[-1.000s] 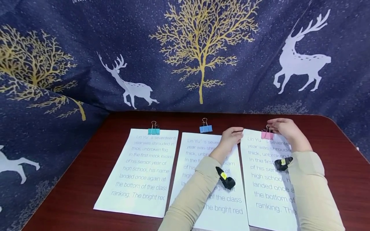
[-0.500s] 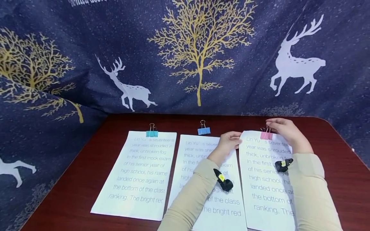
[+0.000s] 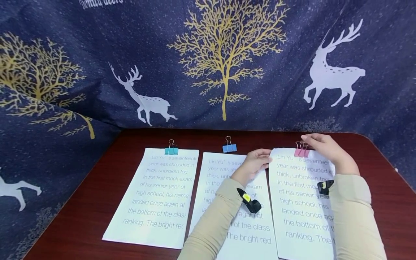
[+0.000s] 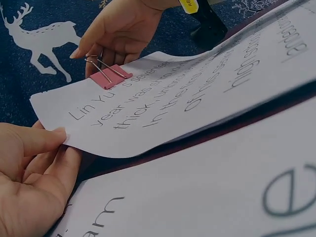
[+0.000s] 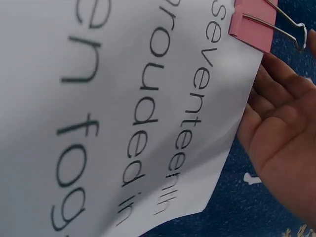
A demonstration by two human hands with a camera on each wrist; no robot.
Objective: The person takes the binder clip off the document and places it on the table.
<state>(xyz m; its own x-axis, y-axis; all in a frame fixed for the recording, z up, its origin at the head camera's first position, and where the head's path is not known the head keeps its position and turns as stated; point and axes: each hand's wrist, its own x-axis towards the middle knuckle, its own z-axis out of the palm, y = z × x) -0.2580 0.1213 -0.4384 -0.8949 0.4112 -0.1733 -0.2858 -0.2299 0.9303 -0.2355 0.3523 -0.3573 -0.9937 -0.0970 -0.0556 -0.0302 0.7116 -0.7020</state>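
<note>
My left hand (image 3: 251, 167) pinches the top left corner of the right-hand stack of printed paper (image 3: 299, 202) between thumb and fingers. A pink binder clip (image 3: 302, 153) sits on that stack's top edge, both wire handles standing up. Beside the clip is my right hand (image 3: 331, 151). In the left wrist view, the thumb of the right hand (image 4: 126, 27) is apart from the wire handles. Its other fingers lie behind the paper's edge, partly hidden. The right wrist view shows the palm (image 5: 284, 143) facing the paper, with the pink clip (image 5: 254, 24) above it.
A middle paper stack (image 3: 208, 224) lies under the left forearm, a blue binder clip (image 3: 229, 148) just behind its top edge. On the left, another stack (image 3: 152, 202) carries a teal binder clip (image 3: 171, 151). A deer-patterned cloth (image 3: 201, 72) hangs behind the brown table (image 3: 81, 216).
The right hand has shifted right and its thumb has come away from the pink clip. The clip's handles show more fully. The left hand keeps its pinch on the corner.
</note>
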